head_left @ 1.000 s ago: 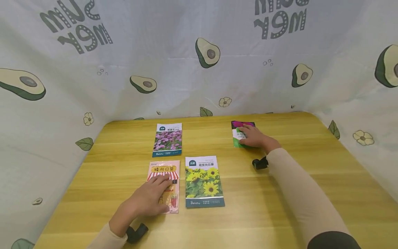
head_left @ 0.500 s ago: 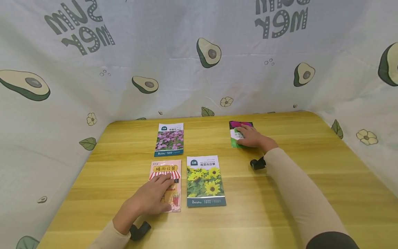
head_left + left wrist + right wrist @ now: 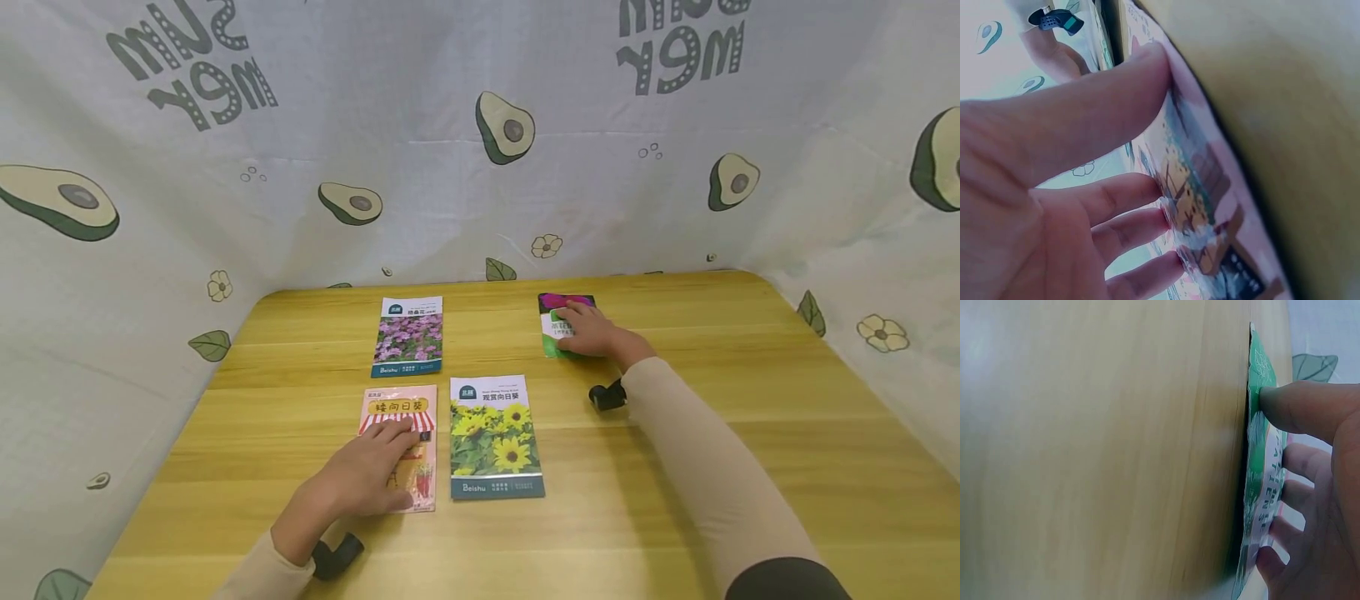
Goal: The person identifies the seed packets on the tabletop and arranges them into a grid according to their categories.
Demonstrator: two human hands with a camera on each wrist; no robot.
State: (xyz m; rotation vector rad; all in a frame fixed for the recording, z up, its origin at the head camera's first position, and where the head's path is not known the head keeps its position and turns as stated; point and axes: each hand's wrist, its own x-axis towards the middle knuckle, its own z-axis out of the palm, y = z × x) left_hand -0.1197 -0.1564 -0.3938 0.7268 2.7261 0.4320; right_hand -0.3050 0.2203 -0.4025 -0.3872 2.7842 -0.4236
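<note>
My left hand (image 3: 365, 475) rests on a pink seed packet (image 3: 423, 483) with a striped awning print, its fingertips and thumb touching the front in the left wrist view. At the back right, my right hand (image 3: 592, 331) lies on a green and white seed packet (image 3: 552, 327) with magenta flowers. The right wrist view shows the thumb and spread fingertips pressed on that packet's face (image 3: 1270, 453). Between the hands lies a yellow sunflower seed packet (image 3: 495, 437). Behind the pink one is a seed packet with purple flowers (image 3: 408, 337).
All the packets lie flat on a wooden table (image 3: 675, 517). A white cloth (image 3: 420, 100) printed with avocados hangs behind the table and along its sides. Black camera mounts (image 3: 607, 395) sit at both wrists.
My right hand has slid the green and white packet leftward along the table. The left hand stays on the pink packet. The head view has shifted slightly.
</note>
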